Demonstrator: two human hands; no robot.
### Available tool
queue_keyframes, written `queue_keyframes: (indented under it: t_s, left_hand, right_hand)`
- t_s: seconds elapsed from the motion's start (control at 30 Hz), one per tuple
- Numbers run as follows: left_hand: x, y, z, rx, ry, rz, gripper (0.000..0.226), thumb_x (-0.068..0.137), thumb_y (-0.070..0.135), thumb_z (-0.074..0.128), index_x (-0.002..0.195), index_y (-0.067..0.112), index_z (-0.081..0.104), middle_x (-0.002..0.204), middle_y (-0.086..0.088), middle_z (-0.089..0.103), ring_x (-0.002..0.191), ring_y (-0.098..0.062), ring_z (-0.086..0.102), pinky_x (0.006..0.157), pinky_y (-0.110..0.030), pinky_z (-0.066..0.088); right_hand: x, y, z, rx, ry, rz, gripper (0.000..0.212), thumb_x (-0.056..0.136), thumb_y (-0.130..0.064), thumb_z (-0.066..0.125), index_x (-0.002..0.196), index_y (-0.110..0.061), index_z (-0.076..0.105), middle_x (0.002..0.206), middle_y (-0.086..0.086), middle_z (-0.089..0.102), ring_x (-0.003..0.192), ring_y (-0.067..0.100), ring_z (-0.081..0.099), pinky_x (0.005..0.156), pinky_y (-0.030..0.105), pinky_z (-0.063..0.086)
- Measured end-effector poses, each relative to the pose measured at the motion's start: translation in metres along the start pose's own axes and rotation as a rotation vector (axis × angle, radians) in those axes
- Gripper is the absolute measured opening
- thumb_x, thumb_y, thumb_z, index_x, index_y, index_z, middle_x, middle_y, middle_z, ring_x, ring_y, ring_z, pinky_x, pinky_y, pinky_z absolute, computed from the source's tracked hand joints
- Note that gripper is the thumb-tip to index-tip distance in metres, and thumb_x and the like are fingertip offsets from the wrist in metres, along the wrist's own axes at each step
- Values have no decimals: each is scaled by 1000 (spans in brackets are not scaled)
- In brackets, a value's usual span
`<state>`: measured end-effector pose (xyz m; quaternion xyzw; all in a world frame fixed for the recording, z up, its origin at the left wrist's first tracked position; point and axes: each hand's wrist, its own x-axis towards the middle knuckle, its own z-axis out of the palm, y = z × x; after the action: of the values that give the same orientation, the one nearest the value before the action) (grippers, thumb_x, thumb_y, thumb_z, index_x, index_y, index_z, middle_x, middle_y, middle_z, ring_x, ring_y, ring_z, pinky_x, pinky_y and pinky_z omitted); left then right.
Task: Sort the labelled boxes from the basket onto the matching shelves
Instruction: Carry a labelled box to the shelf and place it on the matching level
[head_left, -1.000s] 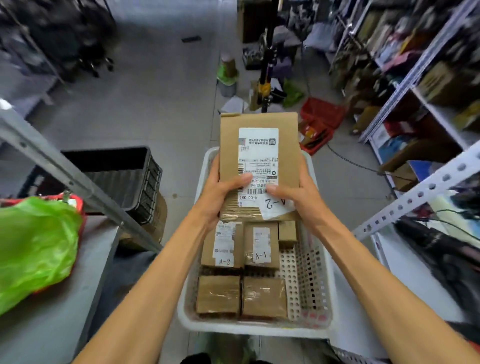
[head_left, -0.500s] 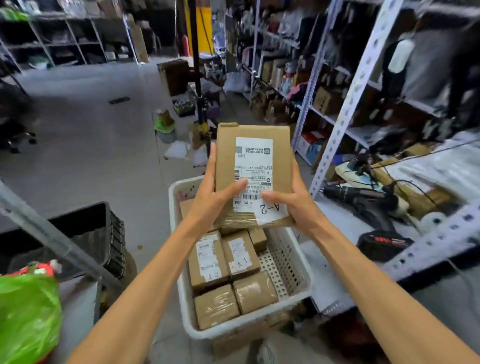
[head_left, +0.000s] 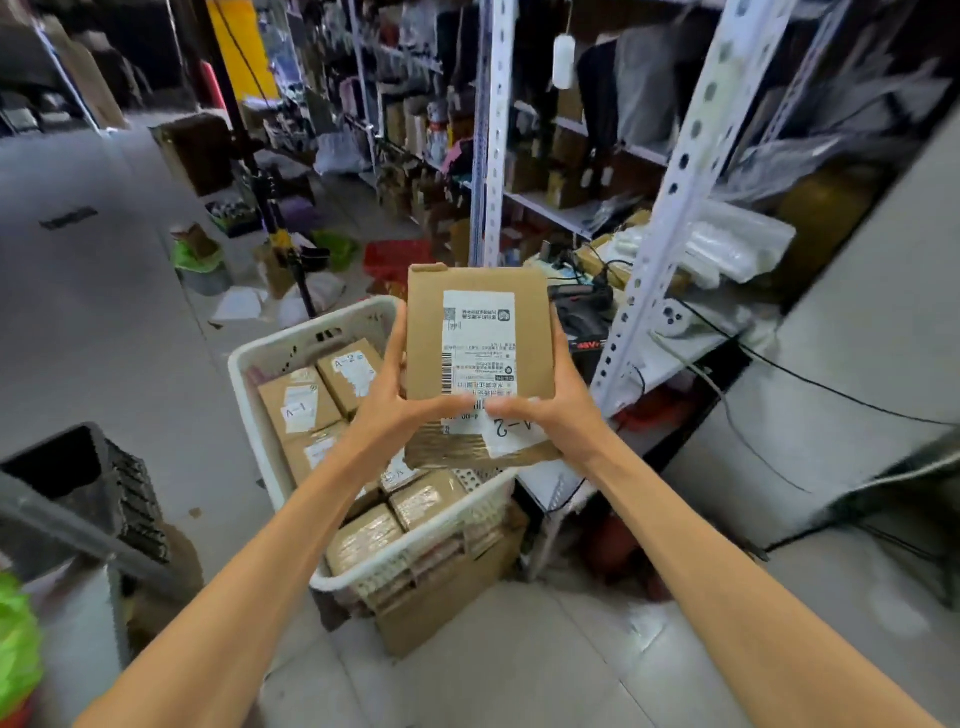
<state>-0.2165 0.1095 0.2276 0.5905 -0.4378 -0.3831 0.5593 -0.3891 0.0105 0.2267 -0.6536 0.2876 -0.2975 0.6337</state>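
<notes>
A flat brown cardboard box (head_left: 532, 322) with a white shipping label and a tag reading A-2 is held up in front of me. My left hand (head_left: 387, 415) grips its lower left edge and my right hand (head_left: 558, 410) grips its lower right edge, thumbs on the label. Below and to the left stands the white perforated basket (head_left: 291, 338) with several more taped boxes; one shows A-2 (head_left: 350, 366), another A-1 (head_left: 298, 405). The basket sits on a cardboard carton (head_left: 447, 603).
White slotted metal shelving (head_left: 680, 197) rises right of the box, its shelves crowded with bags, cables and a power drill (head_left: 582, 306). A black crate (head_left: 88, 488) and green bag (head_left: 18, 639) sit at left. Clutter, a red basket (head_left: 395, 257) and a tripod pole (head_left: 280, 234) stand beyond.
My view has swung right toward the shelving. The box stays in both hands and has moved right, off the basket's middle toward its right side; the basket now lies lower left.
</notes>
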Motion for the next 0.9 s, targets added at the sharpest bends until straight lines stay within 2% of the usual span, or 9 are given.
queue_keyframes:
  t_s: [0.1, 0.2, 0.27, 0.37, 0.47, 0.6, 0.7, 0.8, 0.9]
  left_hand:
    - [-23, 1, 38, -25, -24, 11, 119, 71, 9, 82, 150, 47, 2, 131, 19, 56, 115, 0, 59, 84, -19, 52]
    - [-40, 3, 76, -66, -82, 15, 116, 74, 1, 77, 152, 42, 1, 131, 19, 56, 116, 0, 58, 79, -15, 52]
    - [-47, 5, 102, -73, -132, 20, 117, 73, 4, 80, 151, 43, 1, 135, 20, 52, 119, 0, 56, 81, -17, 53]
    - [-55, 6, 143, -62, -223, 28, 119, 65, 21, 88, 147, 54, 7, 143, 15, 47, 130, -8, 49, 97, -34, 51]
    - [-60, 14, 192, -82, -315, 38, 119, 63, 24, 90, 148, 50, 11, 145, 15, 44, 130, -5, 47, 95, -29, 51]
    - [-61, 31, 264, -96, -463, 69, 115, 65, 15, 83, 150, 45, 11, 136, 16, 54, 122, -5, 55, 93, -29, 52]
    - [-58, 44, 320, -114, -609, 81, 115, 65, 13, 83, 152, 37, 11, 129, 11, 61, 116, -8, 60, 87, -24, 54]
    - [-52, 56, 373, -133, -771, 95, 114, 68, 13, 83, 151, 43, 11, 135, 8, 57, 119, -10, 59, 93, -30, 53]
    - [-47, 66, 425, -147, -928, 108, 117, 66, 16, 85, 148, 50, 10, 139, 4, 53, 116, -13, 61, 93, -36, 54]
  right_hand:
    - [-39, 1, -27, 5, 22, 4, 120, 71, 3, 81, 152, -40, 5, 136, -2, 55, 114, 10, 62, 77, 24, 55]
    - [-81, 2, -53, 22, 54, 9, 118, 71, 3, 81, 153, -38, 6, 133, -4, 58, 113, 8, 62, 80, 25, 55]
    - [-108, 3, -72, 34, 92, -5, 117, 70, 2, 80, 152, -38, 7, 134, -4, 58, 115, 11, 62, 87, 32, 55]
    - [-151, 2, -104, 60, 132, 1, 119, 70, 2, 77, 153, -39, 1, 137, -3, 56, 120, 13, 59, 96, 36, 52]
    - [-191, -1, -140, 70, 206, 2, 117, 75, 12, 70, 152, -40, -2, 136, -6, 55, 118, 11, 59, 91, 29, 54]
    - [-243, -11, -188, 49, 373, -18, 119, 67, 0, 72, 151, -43, -1, 141, 3, 51, 122, 21, 58, 97, 47, 51]
    - [-283, -22, -222, 65, 508, -45, 115, 66, 3, 62, 151, -43, 0, 143, 3, 50, 123, 22, 57, 101, 49, 48]
    - [-318, -32, -252, 72, 653, -84, 111, 63, 3, 52, 152, -41, 1, 146, 2, 46, 128, 24, 51, 105, 54, 42]
    - [-351, -40, -272, 69, 823, -93, 115, 60, -1, 53, 152, -41, -2, 148, 6, 42, 129, 28, 51, 105, 56, 41]
